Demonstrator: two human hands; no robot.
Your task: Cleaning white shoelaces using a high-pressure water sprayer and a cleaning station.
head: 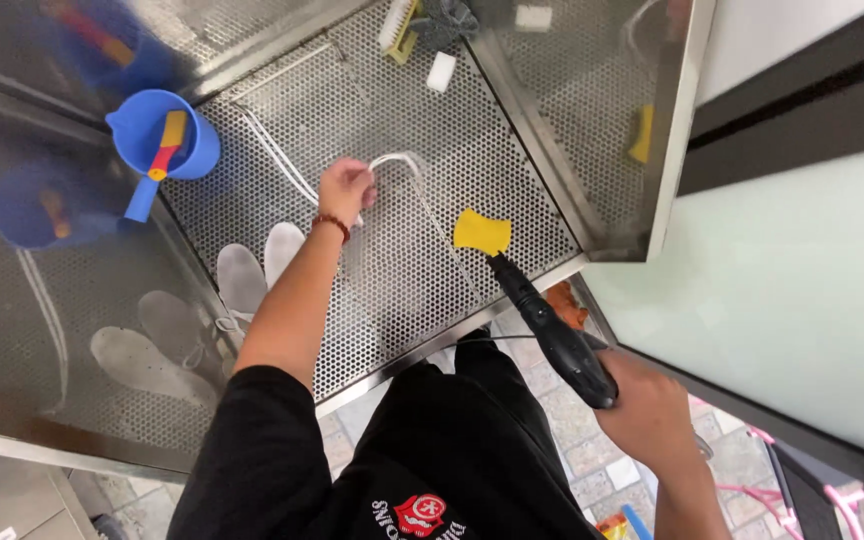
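My left hand [345, 188] is closed around white shoelaces [404, 163] that trail across the perforated steel wash basin [512, 190]. My right hand [642, 410] grips the black handle of a handheld spray gun [552, 330] with a yellow nozzle head [481, 232] pointing down at the basin floor, just right of the laces. Two white insoles [257, 265] lie on the perforated floor under my left forearm.
A blue scoop [157, 135] holding a red-and-yellow brush hangs on the basin's left wall. A scrub brush [397, 25], a white soap block [441, 72] and a dark cloth lie at the far end. The steel walls mirror the things. Paved floor lies below.
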